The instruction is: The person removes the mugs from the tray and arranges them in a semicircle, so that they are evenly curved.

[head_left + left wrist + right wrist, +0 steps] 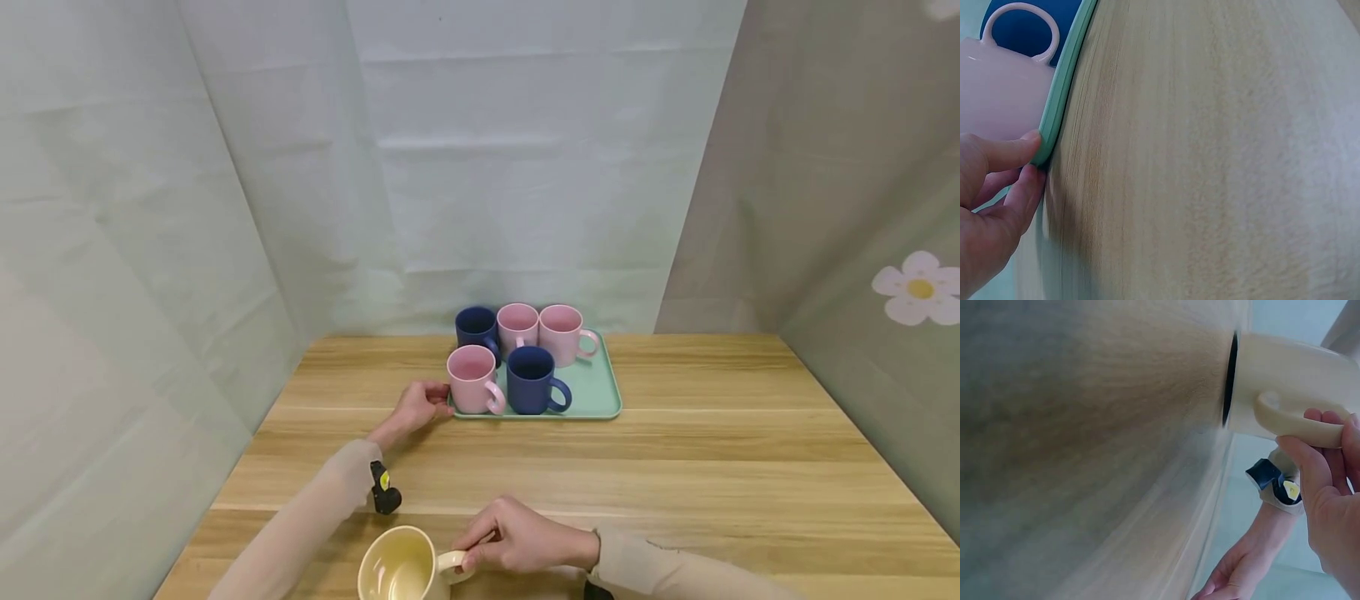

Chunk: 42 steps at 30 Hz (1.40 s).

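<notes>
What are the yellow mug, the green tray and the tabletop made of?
Yellow mug: probably glazed ceramic; its inside has shiny highlights.
Green tray: maybe smooth plastic; its raised rim is thin and evenly coloured.
Tabletop: wood or wood-look laminate, low-shine, with brown grain streaks; I can't tell which.

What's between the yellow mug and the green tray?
In the head view, only bare wooden tabletop lies directly between the yellow mug and the green tray. The left hand grips the tray's near left corner.

The yellow mug is upright, well apart from the green tray.
</notes>
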### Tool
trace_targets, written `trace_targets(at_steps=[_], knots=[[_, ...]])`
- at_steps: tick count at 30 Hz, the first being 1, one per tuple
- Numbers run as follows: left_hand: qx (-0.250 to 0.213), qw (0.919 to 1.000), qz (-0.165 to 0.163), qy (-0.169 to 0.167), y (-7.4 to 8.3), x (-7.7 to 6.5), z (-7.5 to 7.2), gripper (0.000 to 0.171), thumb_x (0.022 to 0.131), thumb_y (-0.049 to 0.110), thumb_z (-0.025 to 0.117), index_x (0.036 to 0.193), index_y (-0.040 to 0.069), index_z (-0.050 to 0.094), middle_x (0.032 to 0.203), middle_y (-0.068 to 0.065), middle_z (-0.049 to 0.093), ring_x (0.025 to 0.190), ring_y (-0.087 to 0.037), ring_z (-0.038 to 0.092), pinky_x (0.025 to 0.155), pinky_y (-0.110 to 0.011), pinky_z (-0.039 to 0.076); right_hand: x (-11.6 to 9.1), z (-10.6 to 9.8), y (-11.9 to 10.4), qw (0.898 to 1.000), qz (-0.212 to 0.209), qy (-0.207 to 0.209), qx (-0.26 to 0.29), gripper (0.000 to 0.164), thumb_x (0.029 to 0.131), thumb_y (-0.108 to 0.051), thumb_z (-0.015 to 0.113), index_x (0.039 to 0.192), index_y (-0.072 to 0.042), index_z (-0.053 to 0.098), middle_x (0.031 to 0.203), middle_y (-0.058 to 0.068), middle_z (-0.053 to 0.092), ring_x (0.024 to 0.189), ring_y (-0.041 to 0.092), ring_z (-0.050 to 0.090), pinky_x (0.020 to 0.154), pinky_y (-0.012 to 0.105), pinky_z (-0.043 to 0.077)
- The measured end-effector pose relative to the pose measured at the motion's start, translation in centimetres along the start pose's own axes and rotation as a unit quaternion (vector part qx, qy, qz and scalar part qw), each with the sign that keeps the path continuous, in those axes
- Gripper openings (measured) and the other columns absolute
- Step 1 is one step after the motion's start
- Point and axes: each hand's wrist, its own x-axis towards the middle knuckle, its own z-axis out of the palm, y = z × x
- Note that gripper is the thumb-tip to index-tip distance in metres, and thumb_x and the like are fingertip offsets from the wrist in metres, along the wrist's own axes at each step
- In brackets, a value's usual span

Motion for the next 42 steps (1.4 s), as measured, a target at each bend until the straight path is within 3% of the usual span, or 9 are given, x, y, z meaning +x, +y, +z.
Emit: trace_targets(at_steps=[10,24,32,42], knots=[[0.005,0.9998,0.013,-0.012,-0.3,0.0,-0.2,0.043,0.077,-0.011,0.071,0.118,-0.016,0.058,0.115,-0.033,0.063,0.102,-0.037,0.066,0.088,-0.036,0.058,0.1,0.0,0.4,0.999,0.017,-0.014,0.041,0.022,0.088,-0.009,0.067,0.106,0.003,0.072,0.097,0.019,0.073,0.081,-0.011,0.057,0.073,0.012,0.054],[0.011,0.9999,0.005,-0.009,-0.1,-0.1,0.0,0.042,0.078,-0.010,0.071,0.118,-0.015,0.059,0.117,-0.032,0.063,0.103,-0.036,0.066,0.089,-0.037,0.057,0.0,-0.1,0.2,0.996,0.050,-0.042,0.064,0.020,0.088,-0.006,0.067,0.103,0.007,0.071,0.095,0.023,0.073,0.080,-0.011,0.059,0.076,0.012,0.054],[0.014,0.9999,-0.001,-0.005,-0.1,-0.1,0.1,0.041,0.078,-0.011,0.071,0.118,-0.015,0.059,0.116,-0.032,0.064,0.102,-0.036,0.067,0.088,-0.036,0.058,-0.3,-1.3,0.4,0.993,0.063,-0.074,0.068,0.027,0.091,-0.011,0.065,0.115,0.002,0.068,0.108,0.016,0.072,0.093,-0.007,0.062,0.087,0.014,0.052],[0.008,0.9999,0.004,-0.004,-0.3,0.0,0.1,0.042,0.078,-0.011,0.071,0.118,-0.016,0.059,0.116,-0.032,0.064,0.103,-0.036,0.066,0.087,-0.035,0.058,-1.0,-4.0,0.8,0.995,0.073,-0.029,0.065,0.029,0.092,-0.011,0.065,0.118,-0.001,0.066,0.112,0.023,0.069,0.098,0.001,0.066,0.087,0.017,0.054]])
